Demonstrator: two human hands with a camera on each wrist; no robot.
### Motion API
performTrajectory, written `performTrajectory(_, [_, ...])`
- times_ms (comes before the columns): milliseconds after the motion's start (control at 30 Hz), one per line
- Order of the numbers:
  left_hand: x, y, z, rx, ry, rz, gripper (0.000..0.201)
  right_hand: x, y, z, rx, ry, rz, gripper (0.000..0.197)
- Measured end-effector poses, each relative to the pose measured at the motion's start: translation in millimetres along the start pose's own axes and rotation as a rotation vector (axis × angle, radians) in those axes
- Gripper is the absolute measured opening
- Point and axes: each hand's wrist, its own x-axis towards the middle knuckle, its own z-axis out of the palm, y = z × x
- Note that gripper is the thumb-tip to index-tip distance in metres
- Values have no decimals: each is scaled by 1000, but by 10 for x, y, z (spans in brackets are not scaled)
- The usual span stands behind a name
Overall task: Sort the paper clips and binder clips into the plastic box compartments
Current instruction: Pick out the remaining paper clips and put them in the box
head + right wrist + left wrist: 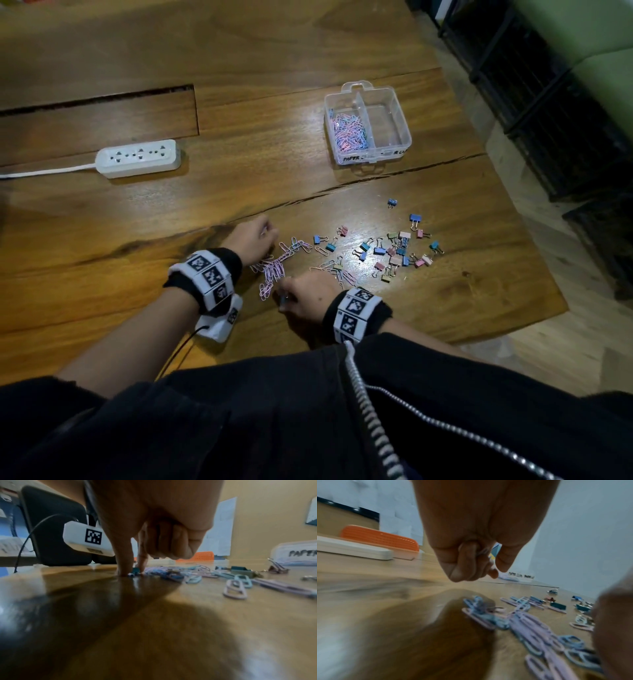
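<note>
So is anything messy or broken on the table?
Nothing looks spilled by accident. The wooden table has long dark cracks running across it. Loose paper clips and binder clips lie scattered, waiting for sorting. The plastic box has one compartment with nothing in it.

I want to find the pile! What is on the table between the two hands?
Pink and blue paper clips lie in a loose heap between the left hand and the right hand. The head view shows it best.
</note>
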Motion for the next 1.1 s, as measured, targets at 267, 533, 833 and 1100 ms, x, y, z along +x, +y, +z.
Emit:
performTrajectory(267, [-252,-342,149,179,-119,-33,88,-191,438,-161,350,261,366,22])
performTrajectory(533, [-392,-123,512,231,-61,87,52,-366,706,-217,442,231,543,25])
performTrajectory(833, [-338,-91,494,65,-114,127,23,-261,738,-236,436,301,598,24])
performTrajectory(1100, [-209,-132,297,-1022,-311,-162,17,-277,443,24,118,55,293,73])
